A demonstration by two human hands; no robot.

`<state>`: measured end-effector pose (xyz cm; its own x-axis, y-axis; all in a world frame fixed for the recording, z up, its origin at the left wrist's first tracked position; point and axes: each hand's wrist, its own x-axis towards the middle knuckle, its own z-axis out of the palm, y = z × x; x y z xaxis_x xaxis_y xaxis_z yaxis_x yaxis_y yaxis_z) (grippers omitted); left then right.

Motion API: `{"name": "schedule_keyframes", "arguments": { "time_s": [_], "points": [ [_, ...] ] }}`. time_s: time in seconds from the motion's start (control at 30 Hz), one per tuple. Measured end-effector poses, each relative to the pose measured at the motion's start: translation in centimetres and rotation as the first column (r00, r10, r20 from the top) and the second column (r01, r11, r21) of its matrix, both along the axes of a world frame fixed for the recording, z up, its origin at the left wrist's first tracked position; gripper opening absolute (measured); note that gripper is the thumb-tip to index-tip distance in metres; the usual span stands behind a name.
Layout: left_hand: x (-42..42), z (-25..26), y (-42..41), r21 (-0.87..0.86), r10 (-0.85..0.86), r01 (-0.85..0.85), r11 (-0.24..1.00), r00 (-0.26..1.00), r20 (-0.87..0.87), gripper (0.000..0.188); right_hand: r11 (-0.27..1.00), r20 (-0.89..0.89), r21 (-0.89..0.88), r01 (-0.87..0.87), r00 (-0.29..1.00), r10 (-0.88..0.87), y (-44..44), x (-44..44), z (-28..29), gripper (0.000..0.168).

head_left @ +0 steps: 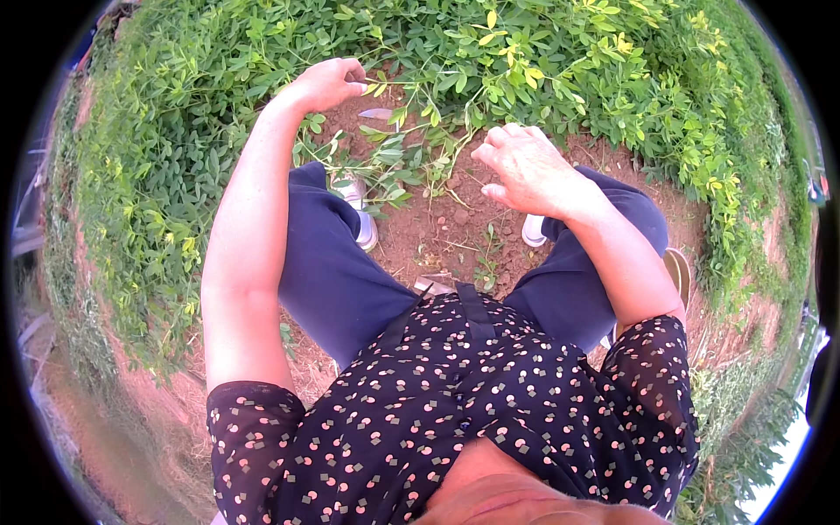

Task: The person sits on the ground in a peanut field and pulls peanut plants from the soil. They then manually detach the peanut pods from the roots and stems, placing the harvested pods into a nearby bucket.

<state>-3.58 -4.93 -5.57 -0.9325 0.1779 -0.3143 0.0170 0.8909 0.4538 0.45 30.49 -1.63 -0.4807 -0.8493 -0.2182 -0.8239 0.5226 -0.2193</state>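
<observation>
My left hand [330, 84] reaches over the front of a dense bed of green plants [420, 39], which look like peanut plants. Its fingers are curled, with the thumb tip beside small leaves; whether it pinches a stem is hidden. Below it, a pale blade-shaped thing [376, 113] lies over the soil, partly among leaves. To the right, my right hand [525, 164] hovers above bare reddish soil [459, 220], fingers bent and thumb apart, nothing visible between them. Leafy stems [453, 154] lean over the ground between both hands, close to the right fingertips.
My knees in dark trousers [341, 256] are spread on either side, with light shoes [367, 230] on the soil. A small weed [487, 259] grows between them. A tan-edged thing [682, 279] sits beyond my right knee. Yellowing leaves [508, 49] show among the plants.
</observation>
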Motion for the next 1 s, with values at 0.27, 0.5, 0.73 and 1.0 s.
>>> {"name": "schedule_keyframes", "arguments": {
  "time_s": [0.27,0.5,0.73,1.0],
  "points": [
    [2.8,3.9,13.9,0.422,-0.111,0.176,0.889,0.978,-0.174,0.017,0.990,0.040,0.115,-0.080,0.996,0.076,-2.4,0.5,-2.0,0.042],
    [4.0,1.7,19.6,0.438,-0.139,0.176,0.881,0.983,-0.115,0.024,0.985,0.293,0.144,-0.097,0.955,0.051,-4.5,1.1,-3.2,0.052],
    [3.9,2.3,20.6,0.400,-0.095,0.110,0.910,0.994,-0.059,0.027,0.977,0.336,0.178,-0.120,0.940,0.054,-4.9,1.0,-2.8,0.047],
    [3.8,1.9,20.4,0.263,-0.110,0.155,0.952,0.978,-0.179,0.024,0.963,0.311,0.213,-0.164,0.946,0.092,-4.9,1.1,-2.6,0.043]
  ]
}}
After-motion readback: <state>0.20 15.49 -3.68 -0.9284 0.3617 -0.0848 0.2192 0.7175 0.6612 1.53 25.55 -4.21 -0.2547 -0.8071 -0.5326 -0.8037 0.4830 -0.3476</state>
